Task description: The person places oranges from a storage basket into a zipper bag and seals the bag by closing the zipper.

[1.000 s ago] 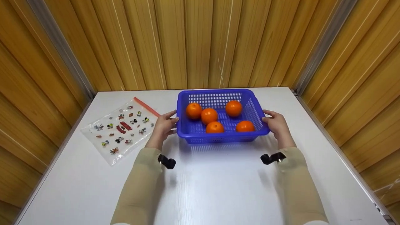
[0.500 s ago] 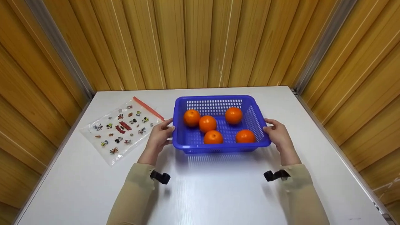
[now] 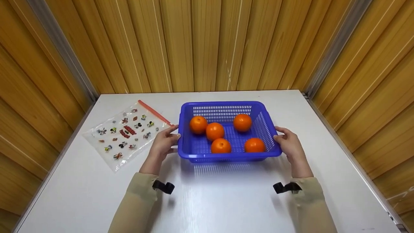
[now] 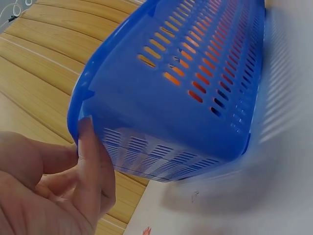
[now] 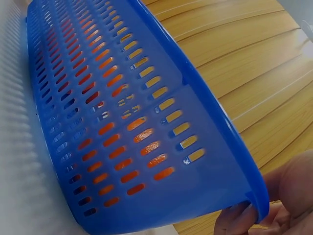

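Note:
A blue plastic basket [image 3: 231,158] with slotted walls is at the middle of the white table, and several oranges [image 3: 215,131] lie inside it. My left hand [image 3: 163,142] grips its left rim, thumb over the edge and fingers under it. On the opposite side my right hand [image 3: 290,144] holds the right rim in the same way. In the left wrist view, the left fingers [image 4: 88,171] press up under the rim beside the basket's corner. The right wrist view has the right fingertips [image 5: 237,215] tucked beneath the rim, with orange showing through the slots.
A clear zip bag [image 3: 124,136] with a red slider strip and small cartoon prints lies flat on the table [image 3: 226,200] to the left, its strip end close to my left hand. Wood-patterned panels [image 3: 207,45] wall in the back and both sides.
The basket has come toward me across the table, held by both hands, with the oranges inside. It moved less over the last half second. The zip bag stayed put.

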The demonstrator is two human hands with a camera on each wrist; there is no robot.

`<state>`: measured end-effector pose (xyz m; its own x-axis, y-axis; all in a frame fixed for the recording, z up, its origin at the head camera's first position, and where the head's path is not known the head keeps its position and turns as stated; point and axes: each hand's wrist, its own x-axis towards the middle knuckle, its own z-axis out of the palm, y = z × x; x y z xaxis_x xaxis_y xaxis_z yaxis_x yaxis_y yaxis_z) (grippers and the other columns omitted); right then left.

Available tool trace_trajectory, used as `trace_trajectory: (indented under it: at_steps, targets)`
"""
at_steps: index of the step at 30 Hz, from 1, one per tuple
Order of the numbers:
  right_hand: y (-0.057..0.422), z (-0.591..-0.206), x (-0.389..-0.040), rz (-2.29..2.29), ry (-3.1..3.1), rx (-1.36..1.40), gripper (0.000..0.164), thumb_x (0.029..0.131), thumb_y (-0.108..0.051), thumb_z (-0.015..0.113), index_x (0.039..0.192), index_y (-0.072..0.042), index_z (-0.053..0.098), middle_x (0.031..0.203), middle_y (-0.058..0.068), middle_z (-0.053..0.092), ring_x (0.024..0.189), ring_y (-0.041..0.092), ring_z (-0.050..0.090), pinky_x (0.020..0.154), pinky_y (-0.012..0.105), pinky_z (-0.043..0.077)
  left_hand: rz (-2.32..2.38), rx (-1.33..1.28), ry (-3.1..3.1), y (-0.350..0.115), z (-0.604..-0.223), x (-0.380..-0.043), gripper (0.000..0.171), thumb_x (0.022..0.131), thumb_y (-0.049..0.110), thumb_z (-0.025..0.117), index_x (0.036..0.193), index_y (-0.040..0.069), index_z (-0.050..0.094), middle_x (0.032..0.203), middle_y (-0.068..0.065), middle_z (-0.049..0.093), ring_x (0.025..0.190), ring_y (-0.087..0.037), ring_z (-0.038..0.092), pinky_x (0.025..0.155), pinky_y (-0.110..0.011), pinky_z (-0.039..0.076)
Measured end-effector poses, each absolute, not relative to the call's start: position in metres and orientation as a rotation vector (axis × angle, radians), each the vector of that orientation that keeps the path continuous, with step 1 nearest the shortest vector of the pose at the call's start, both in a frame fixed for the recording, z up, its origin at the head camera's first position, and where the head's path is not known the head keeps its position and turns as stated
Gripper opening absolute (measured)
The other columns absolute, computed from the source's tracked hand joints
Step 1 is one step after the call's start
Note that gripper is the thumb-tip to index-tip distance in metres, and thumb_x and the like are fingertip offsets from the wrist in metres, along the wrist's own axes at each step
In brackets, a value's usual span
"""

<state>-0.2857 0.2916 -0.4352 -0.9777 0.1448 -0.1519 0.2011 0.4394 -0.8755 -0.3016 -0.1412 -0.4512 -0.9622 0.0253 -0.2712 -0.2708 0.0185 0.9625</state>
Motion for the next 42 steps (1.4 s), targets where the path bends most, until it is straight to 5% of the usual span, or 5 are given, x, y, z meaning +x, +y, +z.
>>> trace_trajectory:
  at_steps: [4,8,16,26,42]
  targets:
    - [0.29,-0.437,-0.285,-1.611,2.641,0.305,0.052,0.106,-0.011,0.051,0.155,0.0,0.04,0.119,0.021,0.063,0.086,0.009,0.061,0.07,0.016,0.055,1.959,-0.244,2.182,-0.153,-0.448,-0.312,0.054,0.107,0.014,0.054,0.156,0.001,0.039,0.133,-0.025,0.06,0.118,-0.032,0.067,0.091,-0.039,0.063]
    - [0.289,-0.437,-0.286,-1.607,2.642,0.315,0.051,0.107,-0.012,0.05,0.156,-0.001,0.04,0.122,0.022,0.061,0.09,0.011,0.061,0.071,0.015,0.055,1.706,-0.367,2.495,-0.181,-0.448,-0.337,0.062,0.109,0.025,0.044,0.159,-0.005,0.026,0.159,-0.034,0.033,0.15,-0.045,0.035,0.125,-0.052,0.034]
    - [0.29,-0.439,-0.286,-1.599,2.636,0.316,0.051,0.107,-0.013,0.05,0.156,-0.001,0.041,0.125,0.022,0.061,0.09,0.011,0.06,0.071,0.015,0.054,1.274,-0.722,2.689,-0.23,-0.47,-0.363,0.078,0.108,0.036,0.039,0.164,0.001,-0.002,0.165,-0.038,-0.011,0.155,-0.056,-0.013,0.13,-0.062,-0.001]
    - [0.291,-0.439,-0.286,-1.611,2.636,0.303,0.051,0.107,-0.012,0.05,0.155,0.0,0.041,0.123,0.022,0.061,0.089,0.01,0.06,0.072,0.014,0.055,0.858,-0.726,2.747,-0.225,-0.492,-0.344,0.083,0.109,0.053,0.031,0.164,0.004,-0.008,0.158,-0.05,-0.002,0.147,-0.068,0.004,0.116,-0.082,0.018]
    - [0.291,-0.438,-0.285,-1.631,2.633,0.301,0.051,0.107,-0.012,0.051,0.155,-0.001,0.041,0.117,0.016,0.062,0.09,0.01,0.059,0.071,0.015,0.054,0.636,-0.583,2.719,-0.222,-0.497,-0.288,0.088,0.102,0.054,0.053,0.164,0.005,0.013,0.159,-0.046,-0.002,0.146,-0.068,0.004,0.108,-0.09,0.015]
